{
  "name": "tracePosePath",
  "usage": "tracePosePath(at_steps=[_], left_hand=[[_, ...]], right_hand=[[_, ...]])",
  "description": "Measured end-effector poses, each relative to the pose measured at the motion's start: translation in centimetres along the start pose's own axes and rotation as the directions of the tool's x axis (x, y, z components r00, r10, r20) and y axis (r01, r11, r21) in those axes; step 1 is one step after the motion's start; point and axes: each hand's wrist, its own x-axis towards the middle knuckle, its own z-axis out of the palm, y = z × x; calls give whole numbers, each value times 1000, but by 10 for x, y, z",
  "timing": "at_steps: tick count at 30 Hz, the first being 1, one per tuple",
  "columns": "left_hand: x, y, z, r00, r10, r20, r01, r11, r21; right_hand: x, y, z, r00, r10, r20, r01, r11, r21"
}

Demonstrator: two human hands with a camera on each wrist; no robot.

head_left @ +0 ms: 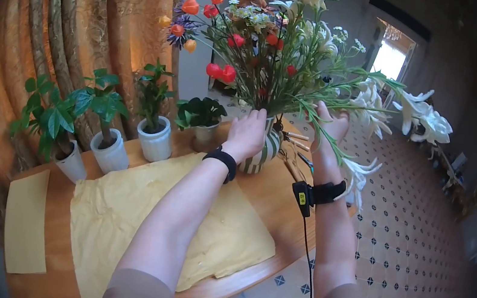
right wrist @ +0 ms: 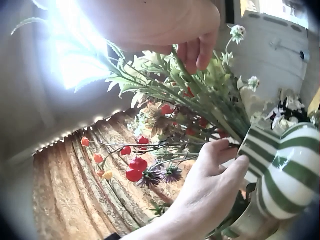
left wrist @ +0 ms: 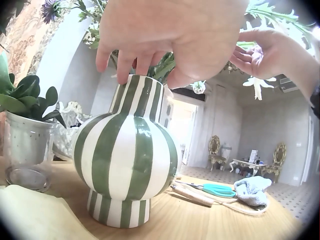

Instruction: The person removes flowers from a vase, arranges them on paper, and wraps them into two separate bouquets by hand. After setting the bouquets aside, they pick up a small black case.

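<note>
A green-and-white striped vase (left wrist: 132,155) stands upright, holding a mixed bouquet (head_left: 265,49) of red, purple and white flowers. At its mouth, my left hand (head_left: 248,132) has its fingers curled at the rim and against the stems; the left wrist view shows this hand (left wrist: 165,40) from below, above the neck. To the right, my right hand (head_left: 333,129) is raised among green stems with white lilies (head_left: 420,113), its fingers bent round a leafy stem (right wrist: 185,67). The exact contact of its fingertips is partly hidden by leaves.
Potted plants in white pots (head_left: 154,140) line the table's far left edge. Crumpled yellow paper (head_left: 121,205) and a flat yellow sheet (head_left: 27,223) lie on the wooden table (head_left: 294,230). Teal-handled scissors (left wrist: 219,190), a wooden-handled tool (left wrist: 192,195) and a grey cloth (left wrist: 252,191) lie beside the vase.
</note>
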Motion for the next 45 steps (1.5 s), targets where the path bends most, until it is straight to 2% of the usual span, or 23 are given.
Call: tracePosePath(at_steps=[1,3,4,7,9,14,19,21,25,27,28,29,30,31,32,34,35,37,39,41,42,44,45], left_hand=[[0,1,-1,1000,-1,0,1,1000,-2],[0,2,-4,999,-12,44,11,1000,22],[0,3,-4,999,-10,45,9,1000,19],[-2,3,-2,999,-23,48,21,999,34],[-4,-1,-1,998,-8,69,5,999,33],[-18,-12,5,998,54,14,-53,998,-46],[-34,-7,-20,996,56,74,-51,997,-65],[-43,-5,-26,997,78,17,-77,995,-62],[-58,2,-39,980,75,185,-70,997,-36],[-74,22,-52,923,80,377,-60,996,-66],[-85,32,-63,883,99,459,-21,985,-172],[-96,34,-64,856,236,460,-104,950,-294],[-111,34,-64,808,303,505,-115,923,-368],[-125,45,-83,755,367,543,-115,890,-442],[-141,50,-96,754,351,556,-95,895,-436],[-170,54,-121,666,441,602,-118,859,-498],[-181,55,-133,667,425,612,-100,865,-491],[-202,51,-156,601,327,730,67,889,-453],[-225,42,-177,637,286,716,86,897,-434],[-251,30,-192,676,84,732,295,880,-373],[-264,22,-201,672,77,737,301,880,-367],[-288,8,-217,860,52,508,114,950,-290],[-298,5,-229,859,47,510,118,951,-287]], right_hand=[[-3,-7,-2,1000,0,1,0,1000,-2],[-8,-23,-8,985,-173,-17,173,984,-37],[-6,-27,-8,985,-143,-93,139,989,-49],[-4,-48,-28,984,-153,-89,144,985,-94],[1,-54,-51,977,-210,-44,208,977,-42],[-8,-92,-111,947,-314,-71,297,937,-186],[-36,-128,-180,948,-286,-140,254,945,-208],[-52,-131,-208,949,-278,-146,243,944,-222],[-91,-123,-243,966,-159,-204,127,979,-162],[-117,-113,-252,975,-90,-202,70,992,-105],[-131,-104,-251,984,-11,-178,2,999,-54],[-144,-97,-247,986,69,-150,-71,997,-5],[-155,-92,-240,986,82,-148,-84,996,-6],[-167,-87,-230,977,182,-111,-177,983,50],[-180,-82,-221,957,282,-70,-275,956,103],[-199,-68,-200,926,379,-4,-373,914,159],[-208,-62,-188,894,444,59,-446,870,212],[-227,-57,-163,857,491,159,-515,830,213],[-242,-51,-137,813,520,261,-574,792,208],[-258,-45,-115,720,553,419,-665,723,188],[-265,-45,-103,716,558,419,-671,717,190],[-273,-51,-83,536,607,586,-785,615,81],[-276,-46,-82,532,609,588,-788,611,80]])
